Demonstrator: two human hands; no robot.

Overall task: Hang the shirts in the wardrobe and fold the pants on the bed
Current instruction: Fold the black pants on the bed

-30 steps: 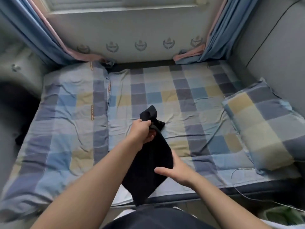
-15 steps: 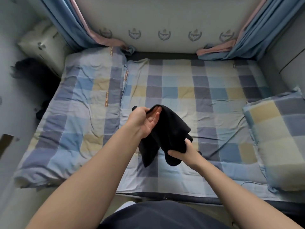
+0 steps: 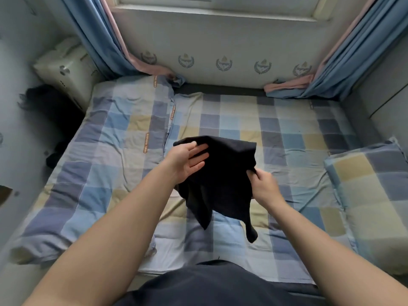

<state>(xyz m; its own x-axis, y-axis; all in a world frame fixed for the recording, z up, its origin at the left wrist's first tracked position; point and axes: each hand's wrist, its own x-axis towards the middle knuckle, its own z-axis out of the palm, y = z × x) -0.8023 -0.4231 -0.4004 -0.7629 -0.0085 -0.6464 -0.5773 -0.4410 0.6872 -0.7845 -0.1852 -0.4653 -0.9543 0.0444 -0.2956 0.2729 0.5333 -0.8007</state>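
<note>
Progress looks slight: black soft cloth garment (image 3: 223,173) hangs above checked blue-and-yellow bed (image 3: 287,129), right hand (image 3: 265,188) pinching its edge, left hand (image 3: 187,161) flat-fingered against it; nothing lies folded yet.

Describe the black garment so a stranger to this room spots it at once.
Find the checked bed below the window. Over its middle, the left hand and right hand hold up a black garment. Unlike the pastel checks all around, it is plain black and hangs limp.

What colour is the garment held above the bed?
The garment is plain black, with no visible pattern; the head view shows it best.
</note>
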